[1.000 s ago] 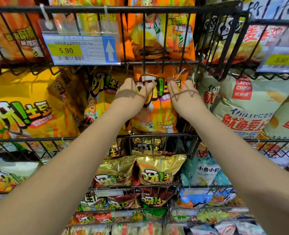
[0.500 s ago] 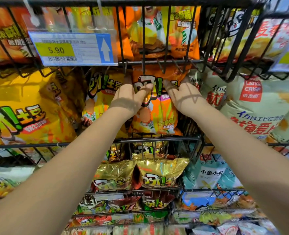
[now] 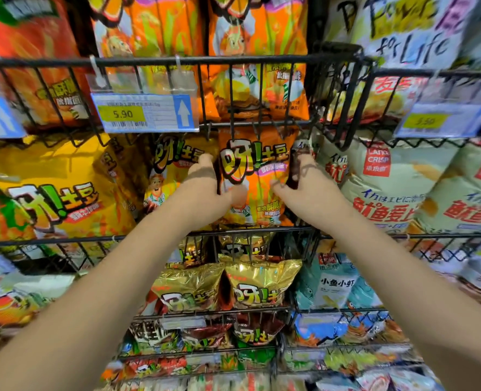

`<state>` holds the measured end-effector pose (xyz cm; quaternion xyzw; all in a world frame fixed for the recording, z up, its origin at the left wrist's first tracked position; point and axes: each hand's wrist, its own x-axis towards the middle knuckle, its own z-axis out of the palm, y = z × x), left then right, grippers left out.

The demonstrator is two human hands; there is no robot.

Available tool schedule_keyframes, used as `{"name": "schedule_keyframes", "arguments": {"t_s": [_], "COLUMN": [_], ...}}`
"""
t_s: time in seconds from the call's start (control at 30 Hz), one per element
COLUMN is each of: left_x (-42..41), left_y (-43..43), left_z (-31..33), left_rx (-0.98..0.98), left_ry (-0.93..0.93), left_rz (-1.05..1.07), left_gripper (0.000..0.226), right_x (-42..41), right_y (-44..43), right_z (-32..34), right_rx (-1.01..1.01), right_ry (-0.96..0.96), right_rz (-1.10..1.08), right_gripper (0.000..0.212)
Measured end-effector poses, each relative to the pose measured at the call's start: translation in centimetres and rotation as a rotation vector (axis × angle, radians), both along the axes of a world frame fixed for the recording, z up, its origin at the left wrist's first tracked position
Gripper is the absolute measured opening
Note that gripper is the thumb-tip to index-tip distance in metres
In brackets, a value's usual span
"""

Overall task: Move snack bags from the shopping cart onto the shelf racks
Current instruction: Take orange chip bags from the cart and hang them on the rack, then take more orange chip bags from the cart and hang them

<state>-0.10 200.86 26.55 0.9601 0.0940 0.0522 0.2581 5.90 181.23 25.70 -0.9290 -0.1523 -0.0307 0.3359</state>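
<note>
Orange snack bag [image 3: 254, 179] at frame centre, upright in the middle wire rack [image 3: 160, 235], squeezed between a yellow bag [image 3: 174, 170] on the left and a pale squid-chip bag [image 3: 380, 187] on the right. Left hand [image 3: 205, 190] clamped on the bag's left edge, thumb across the front; right hand [image 3: 304, 184] clamped on its right edge: each grip grasping the bag. Price tag [image 3: 144, 112] reading 5.90 clipped to the upper rack, upper left of centre. Gold bags [image 3: 261, 283] in the rack below.
</note>
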Motion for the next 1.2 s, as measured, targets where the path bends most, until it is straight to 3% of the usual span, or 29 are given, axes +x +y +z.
{"name": "schedule_keyframes", "arguments": {"t_s": [0.1, 0.3, 0.73, 1.2], "left_x": [-2.6, -8.3, -11.8, -21.2], "left_y": [-1.0, -4.4, -18.2, -44.6], "left_z": [0.6, 1.6, 1.1, -1.1], "left_rx": [0.207, 0.523, 0.509, 0.442], "left_ry": [-0.066, -0.161, -0.244, -0.364], "left_rz": [-0.097, -0.216, -0.695, -1.276], "left_gripper": [0.069, 0.078, 0.071, 0.070], "right_x": [-3.0, -10.7, -25.2, -45.0], "right_y": [-1.4, -5.3, -17.3, -38.3], "right_z": [0.6, 1.7, 0.6, -3.0], "right_rx": [-0.089, -0.267, -0.420, -0.289], "right_ry": [-0.150, -0.331, -0.225, -0.073], "right_rz": [0.108, 0.110, -0.435, -0.980], "right_gripper": [0.066, 0.072, 0.070, 0.066]}}
